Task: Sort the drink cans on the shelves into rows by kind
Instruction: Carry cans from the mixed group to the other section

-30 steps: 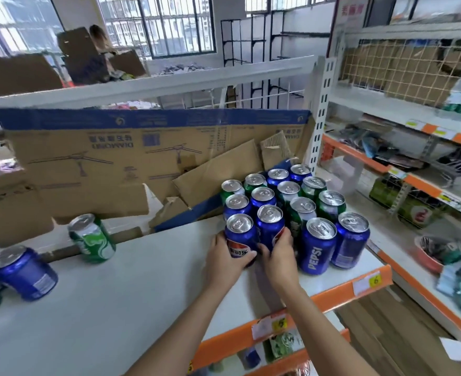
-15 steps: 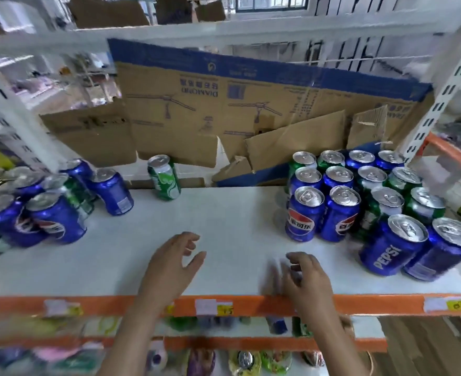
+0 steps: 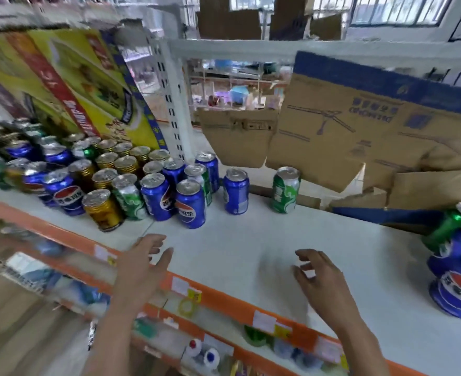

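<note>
The cardboard sheet point(image 3: 359, 126) at upper right carried "DIAMOND", printed upside down. The blue cans point(image 3: 190, 204) showed Pepsi's globe logo; their lettering was unreadable.

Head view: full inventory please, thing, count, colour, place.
Mixed cans: dozens, blue, green and gold, packed cluster, shelf left.
Blue can: one, standing alone, right of the cluster.
Green can: one, standing alone, against the cardboard.
Right cans: a few, blue and green, cut off at right edge.
Cardboard: several brown sheets, one blue-edged, shelf back.
Poster: one, yellow and red, behind the cluster.
Shelf: one, white top, orange front edge.
Lower shelf goods: blurred, count unclear.
Hands: left and right, both empty, over the shelf front.
</note>
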### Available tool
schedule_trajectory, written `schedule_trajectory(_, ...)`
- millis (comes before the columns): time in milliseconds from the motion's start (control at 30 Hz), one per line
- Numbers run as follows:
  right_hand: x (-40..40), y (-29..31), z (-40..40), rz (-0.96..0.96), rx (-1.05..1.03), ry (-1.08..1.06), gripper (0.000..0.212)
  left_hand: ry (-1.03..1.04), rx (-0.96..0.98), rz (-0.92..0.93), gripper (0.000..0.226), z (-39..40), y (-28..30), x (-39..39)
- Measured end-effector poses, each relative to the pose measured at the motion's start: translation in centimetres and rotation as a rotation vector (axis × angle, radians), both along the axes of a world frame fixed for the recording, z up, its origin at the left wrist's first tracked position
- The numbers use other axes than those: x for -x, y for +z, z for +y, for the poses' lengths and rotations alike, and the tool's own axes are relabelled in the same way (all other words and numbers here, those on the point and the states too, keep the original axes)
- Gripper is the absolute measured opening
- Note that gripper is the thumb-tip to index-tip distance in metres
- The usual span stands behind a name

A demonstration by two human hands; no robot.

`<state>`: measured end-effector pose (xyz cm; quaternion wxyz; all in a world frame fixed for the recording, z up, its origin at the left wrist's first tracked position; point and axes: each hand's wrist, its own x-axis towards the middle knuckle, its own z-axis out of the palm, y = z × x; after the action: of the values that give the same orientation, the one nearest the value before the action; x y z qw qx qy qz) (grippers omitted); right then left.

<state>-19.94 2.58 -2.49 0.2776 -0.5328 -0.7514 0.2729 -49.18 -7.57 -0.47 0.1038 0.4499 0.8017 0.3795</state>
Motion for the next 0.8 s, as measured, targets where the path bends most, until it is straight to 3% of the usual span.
schedule_trajectory(200, 8.4, 0.8, 1.4, -0.053, 0.002, 0.1, 0.03, 0.037, -0.06, -0.096, 0.035, 0.9, -0.4, 6.5)
schedule_trajectory(500, 20.1, 0.9, 3.3, -0.009, 0.108, 0.123, 0.05, 0.304, -0.147, -0.019, 0.05, 2.2, -0.3, 16.7)
schedule_trajectory(600, 22.7, 0.7, 4.2, 0.039, 0.114, 0.088, 0.055, 0.268, -0.05, -0.06, 0.064, 2.6, -1.5, 19.0)
schedule_trajectory(800, 25.2, 0.3, 5.5, 0.168, 0.173, -0.013, 0.06, 0.136, -0.033, -0.186, 0.081, 4.0, -2.7, 20.4)
